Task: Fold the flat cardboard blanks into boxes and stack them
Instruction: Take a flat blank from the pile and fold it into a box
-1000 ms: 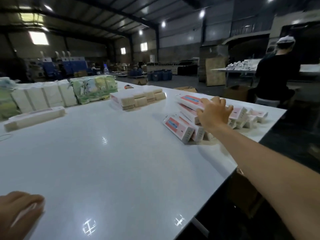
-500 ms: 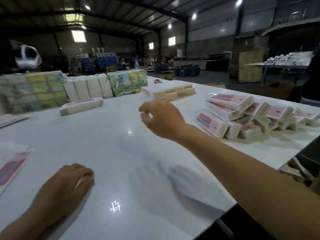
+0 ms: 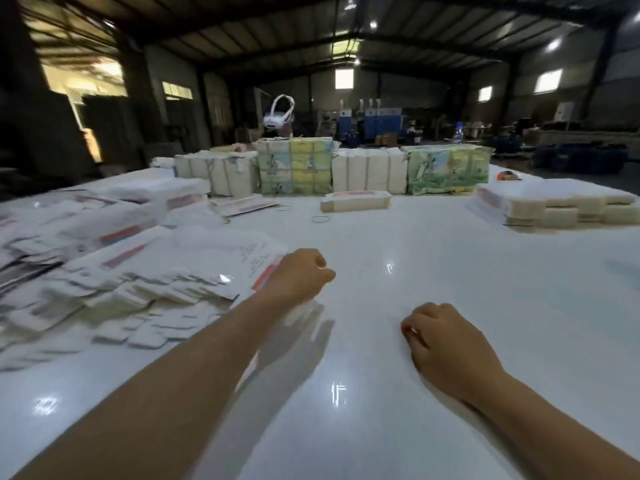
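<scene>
A loose heap of flat cardboard blanks, white with pink stripes, covers the left side of the white table. My left hand is at the heap's right corner, fingers curled on the edge of the top blank. My right hand hovers low over bare table to the right, fingers curled under, holding nothing. A bundle of flat blanks lies further back in the middle. A larger layered stack sits at the far right.
Wrapped bundles of white and green-printed packs form a row across the far side of the table. Two rubber bands lie in front of them. A white headset shows behind the row.
The view has swung left, away from the folded pink boxes. My left hand moved from the near table edge to the blank heap. My right hand drew back close to me.
</scene>
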